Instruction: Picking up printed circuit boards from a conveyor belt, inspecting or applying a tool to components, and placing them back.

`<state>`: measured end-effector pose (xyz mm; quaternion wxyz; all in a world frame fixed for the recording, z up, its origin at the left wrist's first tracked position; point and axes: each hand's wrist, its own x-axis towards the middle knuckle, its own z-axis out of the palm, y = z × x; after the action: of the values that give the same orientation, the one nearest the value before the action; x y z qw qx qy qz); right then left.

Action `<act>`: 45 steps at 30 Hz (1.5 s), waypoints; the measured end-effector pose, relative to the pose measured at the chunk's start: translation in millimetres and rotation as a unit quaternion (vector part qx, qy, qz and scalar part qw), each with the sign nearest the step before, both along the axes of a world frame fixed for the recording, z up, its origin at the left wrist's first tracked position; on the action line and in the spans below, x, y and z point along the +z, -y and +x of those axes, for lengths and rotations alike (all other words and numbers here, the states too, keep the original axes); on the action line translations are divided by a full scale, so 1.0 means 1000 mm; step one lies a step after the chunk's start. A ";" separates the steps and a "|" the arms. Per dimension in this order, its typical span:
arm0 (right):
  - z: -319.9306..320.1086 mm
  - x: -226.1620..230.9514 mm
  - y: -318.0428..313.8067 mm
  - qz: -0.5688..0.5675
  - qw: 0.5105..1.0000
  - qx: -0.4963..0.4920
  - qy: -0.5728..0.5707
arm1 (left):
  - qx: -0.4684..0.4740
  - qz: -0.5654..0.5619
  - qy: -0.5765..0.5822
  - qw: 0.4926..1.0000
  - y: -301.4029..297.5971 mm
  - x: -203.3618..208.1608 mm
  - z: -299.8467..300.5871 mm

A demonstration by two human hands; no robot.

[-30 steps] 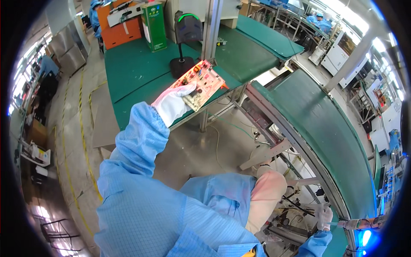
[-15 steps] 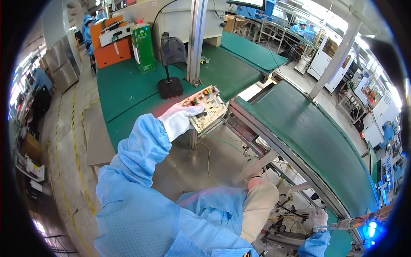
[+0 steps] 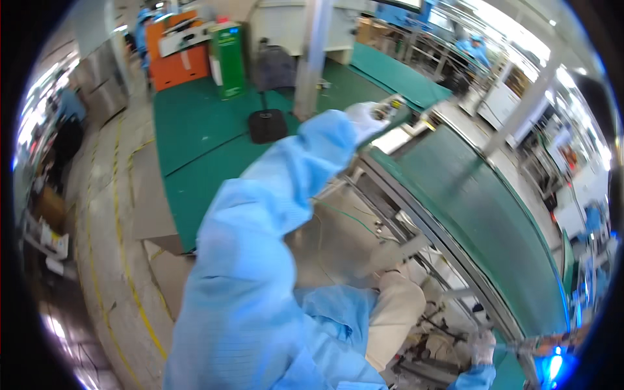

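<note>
My left hand (image 3: 367,121) wears a white glove and stretches far forward at the end of a blue sleeve. It grips a populated circuit board (image 3: 394,104), mostly hidden behind the glove and smeared by motion. The board is above the gap between the far green bench and the green conveyor belt (image 3: 481,208). Low at the right, my right hand (image 3: 482,348), also white-gloved, is beside the near end of the belt frame. Its fingers are too blurred to tell whether they hold anything.
A black stand (image 3: 267,125) is on the green bench (image 3: 201,133), near a green can (image 3: 227,62) and an orange box (image 3: 179,62). A metal post (image 3: 312,58) rises behind my left arm. Blue light (image 3: 554,366) glows beyond my right hand. Other people work far off.
My left hand has carried the circuit board forward and to the right, from above the bench's near edge to the belt's far end. My right hand has hardly moved.
</note>
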<state>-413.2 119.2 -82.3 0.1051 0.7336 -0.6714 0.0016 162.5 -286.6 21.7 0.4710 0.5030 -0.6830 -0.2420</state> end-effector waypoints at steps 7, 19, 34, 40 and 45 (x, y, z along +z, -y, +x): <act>0.011 -0.004 0.009 0.244 0.956 -0.097 -0.132 | 0.121 0.029 0.137 0.983 0.061 -0.008 0.019; -0.038 -0.038 -0.007 0.259 0.899 0.112 -0.335 | 0.142 -0.022 0.261 0.955 0.074 -0.004 0.047; 0.081 0.090 0.006 -0.077 0.930 -0.276 0.231 | -0.308 0.060 -0.165 0.935 -0.077 0.050 -0.152; 0.118 0.091 0.040 0.050 0.901 -0.226 0.366 | -0.508 0.265 -0.129 0.809 -0.165 0.004 -0.170; 0.140 0.078 0.046 0.192 0.841 -0.193 0.467 | -0.526 0.284 -0.061 0.799 -0.209 -0.039 -0.163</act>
<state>-273.5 73.5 -4.7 -0.3658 0.5070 -0.7557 0.1953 -0.1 -77.2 -17.7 0.1477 0.1616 -0.7130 -0.6661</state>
